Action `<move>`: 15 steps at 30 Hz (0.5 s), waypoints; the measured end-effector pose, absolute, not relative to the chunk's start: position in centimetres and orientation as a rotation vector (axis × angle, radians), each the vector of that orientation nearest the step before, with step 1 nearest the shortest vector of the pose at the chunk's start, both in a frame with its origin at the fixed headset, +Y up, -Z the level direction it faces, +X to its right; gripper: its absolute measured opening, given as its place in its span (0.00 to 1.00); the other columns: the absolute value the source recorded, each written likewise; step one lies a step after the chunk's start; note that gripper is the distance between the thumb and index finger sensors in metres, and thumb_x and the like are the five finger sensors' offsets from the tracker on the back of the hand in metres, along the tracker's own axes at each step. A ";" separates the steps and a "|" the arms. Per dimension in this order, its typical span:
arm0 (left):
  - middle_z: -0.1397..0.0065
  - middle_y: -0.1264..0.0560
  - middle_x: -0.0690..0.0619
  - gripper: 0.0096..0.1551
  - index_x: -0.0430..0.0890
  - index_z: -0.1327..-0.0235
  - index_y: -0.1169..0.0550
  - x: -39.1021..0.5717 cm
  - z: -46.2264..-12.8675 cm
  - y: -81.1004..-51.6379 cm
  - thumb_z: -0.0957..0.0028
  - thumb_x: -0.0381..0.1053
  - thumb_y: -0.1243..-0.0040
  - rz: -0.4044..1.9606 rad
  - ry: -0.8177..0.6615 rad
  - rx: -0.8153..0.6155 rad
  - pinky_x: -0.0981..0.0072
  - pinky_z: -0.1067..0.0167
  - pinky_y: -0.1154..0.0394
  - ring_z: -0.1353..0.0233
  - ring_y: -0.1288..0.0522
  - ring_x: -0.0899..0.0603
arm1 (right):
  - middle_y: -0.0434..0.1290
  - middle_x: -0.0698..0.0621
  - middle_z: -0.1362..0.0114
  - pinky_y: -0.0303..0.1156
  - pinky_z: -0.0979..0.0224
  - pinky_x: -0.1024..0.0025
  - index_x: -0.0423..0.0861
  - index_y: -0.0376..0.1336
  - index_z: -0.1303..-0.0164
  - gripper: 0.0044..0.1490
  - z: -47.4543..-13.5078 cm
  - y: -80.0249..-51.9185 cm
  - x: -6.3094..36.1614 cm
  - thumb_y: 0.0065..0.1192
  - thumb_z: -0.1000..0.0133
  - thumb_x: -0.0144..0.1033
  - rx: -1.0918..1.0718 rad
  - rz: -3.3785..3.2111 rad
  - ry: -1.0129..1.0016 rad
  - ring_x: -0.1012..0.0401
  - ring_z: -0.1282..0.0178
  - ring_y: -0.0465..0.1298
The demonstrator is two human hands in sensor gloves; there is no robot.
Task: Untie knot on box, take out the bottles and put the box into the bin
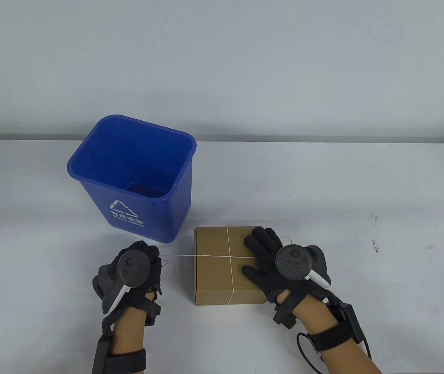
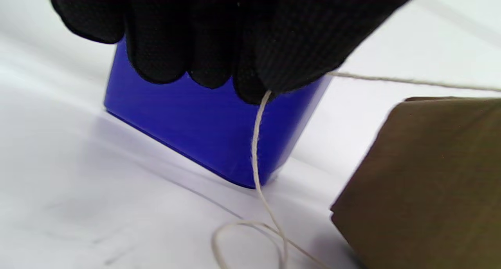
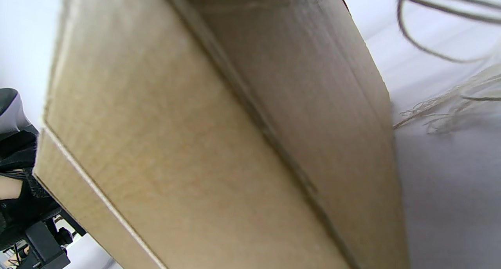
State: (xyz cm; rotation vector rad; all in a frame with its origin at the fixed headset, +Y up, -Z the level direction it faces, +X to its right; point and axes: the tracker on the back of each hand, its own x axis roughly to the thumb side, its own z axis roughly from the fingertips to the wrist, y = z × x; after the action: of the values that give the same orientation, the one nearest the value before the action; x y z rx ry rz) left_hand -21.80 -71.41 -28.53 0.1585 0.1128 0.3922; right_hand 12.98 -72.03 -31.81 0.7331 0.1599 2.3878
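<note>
A closed brown cardboard box (image 1: 216, 269) lies on the white table, tied crosswise with pale string (image 1: 206, 255). My right hand (image 1: 263, 253) rests flat on the box's right top, fingers straight; the box (image 3: 219, 143) fills the right wrist view. Left of the box, my left hand (image 1: 146, 253) pinches the string's free end and holds it taut. In the left wrist view the fingertips (image 2: 270, 81) pinch the string (image 2: 256, 143), which loops slack on the table below, with the box (image 2: 422, 183) at the right. No bottles are visible.
A blue recycling bin (image 1: 136, 175) stands upright and open behind my left hand, just left of the box; the same bin (image 2: 211, 132) shows in the left wrist view. A frayed string end (image 3: 450, 108) lies on the table right of the box.
</note>
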 end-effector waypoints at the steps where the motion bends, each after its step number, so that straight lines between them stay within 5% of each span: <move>1: 0.27 0.27 0.43 0.22 0.46 0.42 0.16 -22.1 -28.6 -71.5 0.49 0.49 0.33 0.395 0.128 0.149 0.29 0.32 0.35 0.29 0.28 0.28 | 0.32 0.44 0.16 0.44 0.28 0.27 0.42 0.41 0.19 0.50 -31.8 -72.0 13.0 0.49 0.43 0.56 0.733 2.387 0.160 0.34 0.19 0.34; 15: 0.25 0.31 0.41 0.23 0.42 0.42 0.18 -25.1 -29.0 -73.8 0.48 0.47 0.34 0.402 0.366 -0.006 0.27 0.31 0.39 0.27 0.32 0.25 | 0.32 0.44 0.16 0.44 0.28 0.27 0.42 0.41 0.19 0.50 -31.8 -72.0 13.0 0.49 0.43 0.56 0.733 2.386 0.161 0.34 0.19 0.34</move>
State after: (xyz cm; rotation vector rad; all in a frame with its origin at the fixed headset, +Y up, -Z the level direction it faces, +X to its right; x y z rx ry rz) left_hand -25.07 -73.75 -29.05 -0.0060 0.3656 0.4017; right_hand 13.01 -72.03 -31.82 0.7334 0.1609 2.3863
